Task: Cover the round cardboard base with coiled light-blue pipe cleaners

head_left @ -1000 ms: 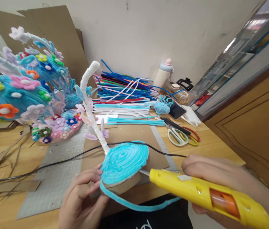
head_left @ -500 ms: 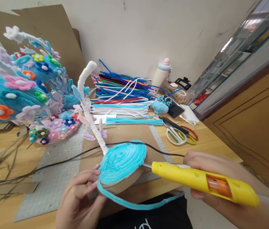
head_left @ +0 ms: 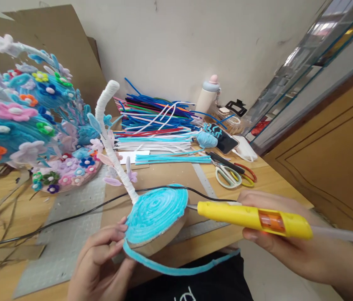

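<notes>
A round cardboard base (head_left: 160, 240) is tilted toward me, its top covered by a coil of light blue pipe cleaner (head_left: 156, 211). My left hand (head_left: 102, 257) grips its left edge between thumb and fingers. From there a loose blue pipe cleaner end (head_left: 176, 269) hangs in a curve to the right. A white-wrapped stem (head_left: 113, 154) with pale leaves rises from the back left of the base. My right hand (head_left: 276, 246) is closed around a yellow hot glue gun (head_left: 251, 217), its metal tip at the right edge of the base. A clear glue stick (head_left: 339, 234) sticks out behind.
Flower-covered blue craft pieces (head_left: 16, 121) stand at the left. Bundled pipe cleaners (head_left: 157, 117), a bottle (head_left: 207, 94), blue yarn (head_left: 206, 139), a phone (head_left: 226, 142) and scissors (head_left: 228, 177) lie behind. A black cord (head_left: 79, 213) runs across the table and the base.
The glue gun has tilted, its rear end rising and swinging left, while the tip has shifted slightly up along the base's right edge. The whole view has moved a little; my left hand keeps its hold.
</notes>
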A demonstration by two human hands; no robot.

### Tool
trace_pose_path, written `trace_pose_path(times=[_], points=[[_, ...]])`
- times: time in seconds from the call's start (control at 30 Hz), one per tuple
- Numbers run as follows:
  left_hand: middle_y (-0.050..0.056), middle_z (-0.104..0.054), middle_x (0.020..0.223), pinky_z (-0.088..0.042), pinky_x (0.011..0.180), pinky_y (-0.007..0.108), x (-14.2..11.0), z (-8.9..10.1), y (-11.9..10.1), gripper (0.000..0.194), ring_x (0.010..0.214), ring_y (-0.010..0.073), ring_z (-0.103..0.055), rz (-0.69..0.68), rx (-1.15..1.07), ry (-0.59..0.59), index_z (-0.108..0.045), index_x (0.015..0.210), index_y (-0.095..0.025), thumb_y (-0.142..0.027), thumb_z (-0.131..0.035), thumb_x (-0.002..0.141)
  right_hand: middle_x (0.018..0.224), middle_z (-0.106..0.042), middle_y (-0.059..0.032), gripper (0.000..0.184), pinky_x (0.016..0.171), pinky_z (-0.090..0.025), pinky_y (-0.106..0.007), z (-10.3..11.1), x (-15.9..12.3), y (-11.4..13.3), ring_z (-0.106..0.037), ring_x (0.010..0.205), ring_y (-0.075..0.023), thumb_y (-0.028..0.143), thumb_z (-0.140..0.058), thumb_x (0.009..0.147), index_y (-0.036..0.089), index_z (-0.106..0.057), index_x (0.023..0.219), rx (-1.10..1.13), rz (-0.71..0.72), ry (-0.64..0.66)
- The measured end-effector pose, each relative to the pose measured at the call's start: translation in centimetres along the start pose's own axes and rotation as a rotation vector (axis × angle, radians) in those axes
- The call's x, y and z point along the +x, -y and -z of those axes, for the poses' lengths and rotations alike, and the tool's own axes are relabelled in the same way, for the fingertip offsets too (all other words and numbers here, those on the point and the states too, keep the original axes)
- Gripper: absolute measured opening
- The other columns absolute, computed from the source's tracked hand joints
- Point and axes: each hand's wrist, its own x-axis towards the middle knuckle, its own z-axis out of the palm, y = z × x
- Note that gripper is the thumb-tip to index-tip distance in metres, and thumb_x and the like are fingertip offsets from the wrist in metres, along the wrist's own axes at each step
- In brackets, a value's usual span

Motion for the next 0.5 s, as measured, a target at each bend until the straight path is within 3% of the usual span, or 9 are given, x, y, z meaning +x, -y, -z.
trace_pose_path(times=[0.2,0.5], points=[[0.001,-0.061,0.09,-0.06,0.088,0.051,-0.1,-0.2,-0.1,0.019,0.086,0.0216,-0.064,0.041,0.003,-0.018,-0.062,0.093,-0.028,-0.014,-0.063,0.08,0.069,-0.062,-0.003,0.022,0.049,-0.047,-0.029,0.1,0.2,-0.3,-0.061,0.061,-0.0196,0.03,-0.047,0.09,0.024,-0.053,0.069,-0.085,0.018,-0.043],[0.002,-0.061,0.091,-0.06,0.088,0.047,0.5,0.3,0.4,0.038,0.087,0.0192,-0.065,-0.099,0.003,0.036,-0.06,0.094,-0.018,0.006,-0.064,0.066,0.07,-0.066,-0.0023,0.026,0.053,-0.052,-0.028,-0.1,0.2,-1.3,-0.065,0.063,-0.0187,0.034,-0.048,0.09,0.023,-0.059,0.069,-0.11,-0.075,-0.02]])
